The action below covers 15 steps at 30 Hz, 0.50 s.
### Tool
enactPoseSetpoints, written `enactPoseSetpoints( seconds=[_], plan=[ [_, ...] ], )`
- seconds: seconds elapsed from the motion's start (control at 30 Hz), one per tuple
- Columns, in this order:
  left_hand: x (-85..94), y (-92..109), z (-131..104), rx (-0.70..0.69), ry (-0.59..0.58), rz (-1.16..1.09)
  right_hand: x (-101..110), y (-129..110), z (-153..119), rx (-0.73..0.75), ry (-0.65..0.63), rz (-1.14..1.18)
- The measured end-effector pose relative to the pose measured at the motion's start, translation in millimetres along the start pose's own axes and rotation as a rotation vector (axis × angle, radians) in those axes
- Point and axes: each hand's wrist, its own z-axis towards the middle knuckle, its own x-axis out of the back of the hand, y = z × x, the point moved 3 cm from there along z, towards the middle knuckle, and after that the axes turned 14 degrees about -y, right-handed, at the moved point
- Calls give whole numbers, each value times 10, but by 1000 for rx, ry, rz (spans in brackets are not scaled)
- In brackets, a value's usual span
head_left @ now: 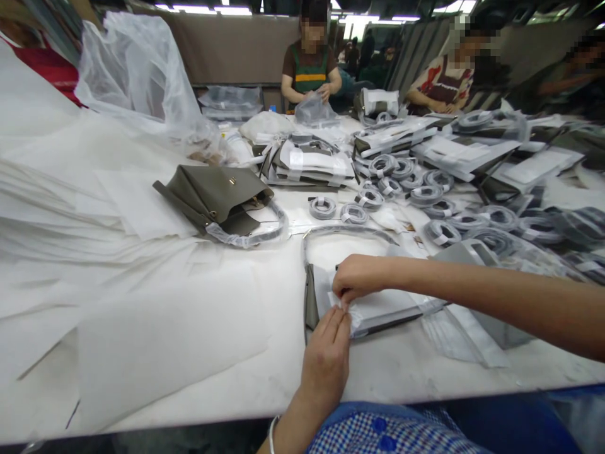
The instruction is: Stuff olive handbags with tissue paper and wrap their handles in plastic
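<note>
A wrapped bag (311, 299) is lying on the desk (278, 302) right in front of the person, its olive side showing at the left and white sheeting and clear film (355, 318) covering much of the rest. Its plastic-covered handle (350, 231) is arching out on the far side. The right hand (359, 277) is reaching in from the right with its fingers curled, and the left hand (327, 350) is coming up from the near edge with its fingers close together. Both are narrow, their fingertips meeting over the film; whether they are pinching it, one cannot tell. Loose white sheets (170, 334) are spreading across the left, and an open olive bag (215, 195) is resting beyond them, tilted. Coiled, wrapped straps (322, 207) are lying beyond the wrapped bag and to its right, with a stack of wrapped bags (307, 162) behind them. Across the desk, a person in a green-trimmed apron (311, 72) is handling a clear plastic bag (314, 110).
</note>
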Motion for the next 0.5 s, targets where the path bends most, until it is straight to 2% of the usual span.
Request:
enactPoseSetpoints(
  seconds=[0.2,0.37,0.5],
  plan=[
    [4,-5,1,-10,4,-29,65,13,114,-14,-110,-14],
    [11,-2,-6,83,29,-23,86,-12,117,-32,-128,-61],
    [-23,-36,-36,-14,89,51,148,-76,159,-63,-127,-129]
  ],
)
